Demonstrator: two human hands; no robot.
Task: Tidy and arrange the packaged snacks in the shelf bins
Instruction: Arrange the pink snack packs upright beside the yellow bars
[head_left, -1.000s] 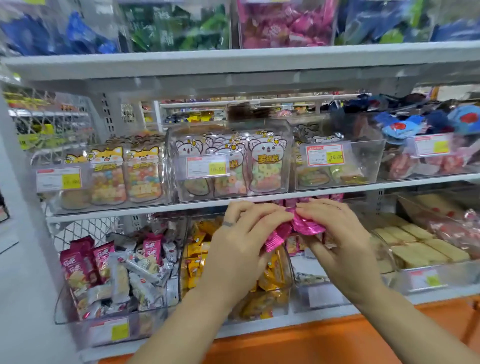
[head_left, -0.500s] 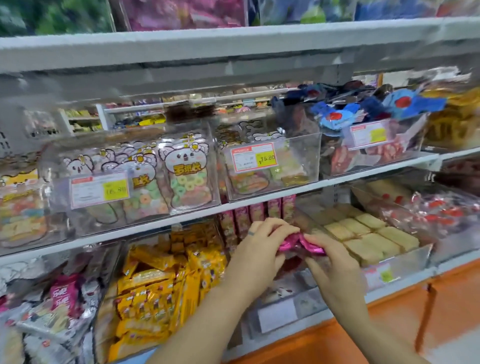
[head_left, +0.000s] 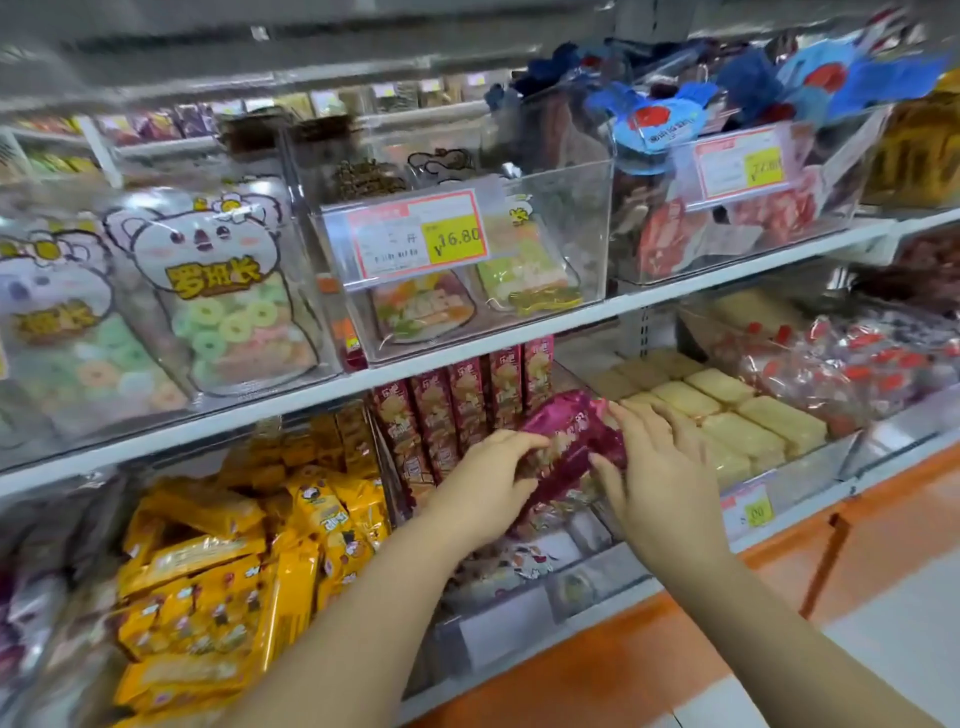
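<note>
Both hands hold a magenta snack packet (head_left: 566, 436) over the clear bin (head_left: 582, 587) on the lower shelf.
Left hand (head_left: 488, 483) curls round its left end and right hand (head_left: 660, 478) grips the right edge. The glossy foil film is crinkly, probably light, soft and slippery, with crushable contents, so hold it by the ends. Stiff upright red packs (head_left: 467, 405) stand just behind.

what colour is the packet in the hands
The packet is shiny magenta, clearest in the head view.
</note>
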